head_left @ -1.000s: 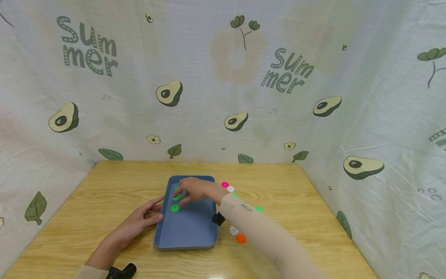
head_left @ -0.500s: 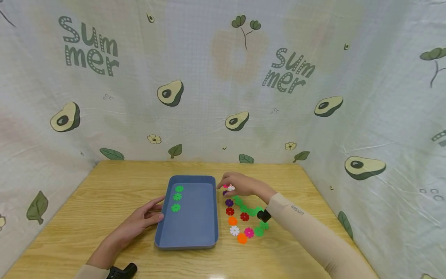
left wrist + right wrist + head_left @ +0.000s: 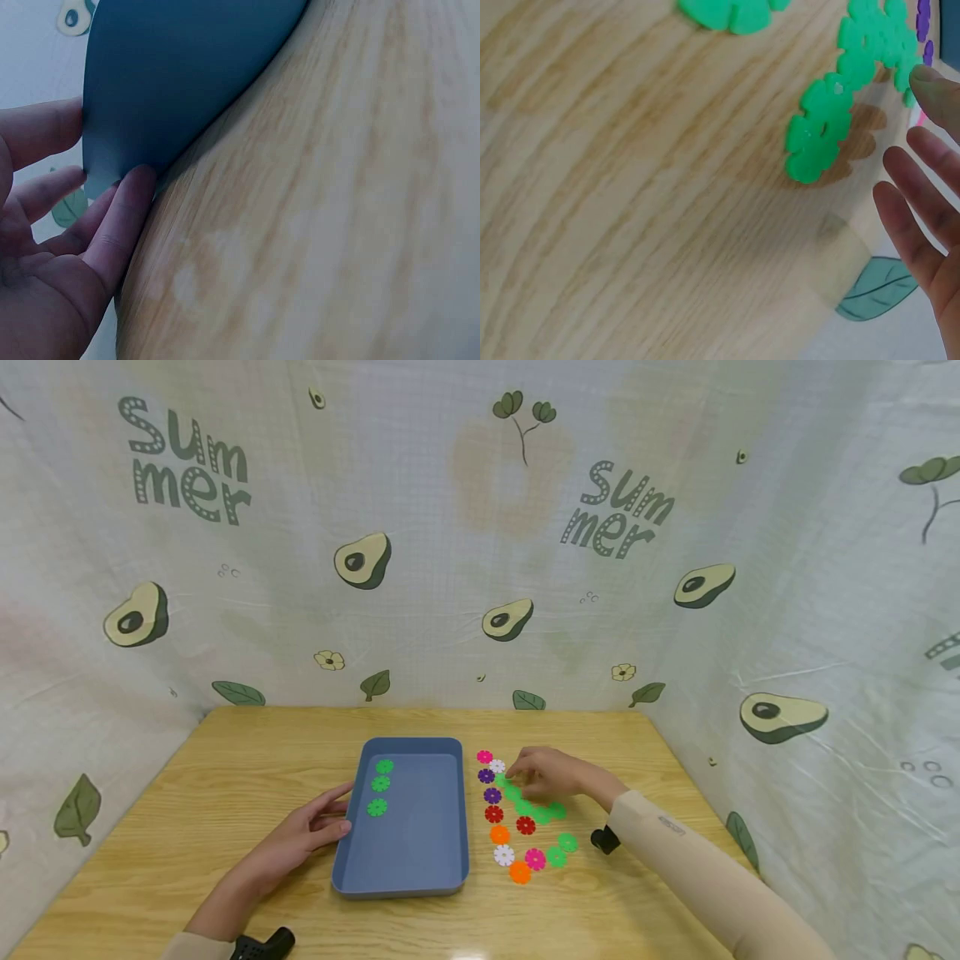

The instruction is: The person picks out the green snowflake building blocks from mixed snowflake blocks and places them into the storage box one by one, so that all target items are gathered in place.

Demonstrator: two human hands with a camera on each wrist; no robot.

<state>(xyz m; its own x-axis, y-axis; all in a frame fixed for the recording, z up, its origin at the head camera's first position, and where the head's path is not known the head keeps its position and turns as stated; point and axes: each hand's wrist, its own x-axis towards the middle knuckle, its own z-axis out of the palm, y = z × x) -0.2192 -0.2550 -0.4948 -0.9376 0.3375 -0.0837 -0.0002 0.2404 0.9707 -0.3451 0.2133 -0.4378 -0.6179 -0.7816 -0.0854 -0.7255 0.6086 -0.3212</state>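
A blue tray [image 3: 408, 852] lies on the table, with three green flower-shaped discs [image 3: 381, 784] in a column along its left side. My left hand [image 3: 311, 827] rests its fingertips on the tray's left wall; in the left wrist view the fingers [image 3: 120, 217] touch the blue side [image 3: 172, 75]. Over the green discs [image 3: 542, 816] right of the tray hovers my right hand [image 3: 551, 774], fingers slightly bent. In the right wrist view the hand [image 3: 930, 180] has its fingers apart, beside overlapping green discs [image 3: 821, 127], and no disc shows between them.
Between tray and right hand runs a column of pink [image 3: 484, 757], white [image 3: 504, 855], purple [image 3: 492, 796], red [image 3: 494, 814] and orange discs [image 3: 520, 872]. Two green discs [image 3: 567, 842] lie nearer the front right. A printed cloth [image 3: 435, 635] hangs behind the wooden table [image 3: 262, 760].
My right hand has moved from above the tray to the right, past the pink and white discs, to the green ones. My left hand stays at the tray's wall.
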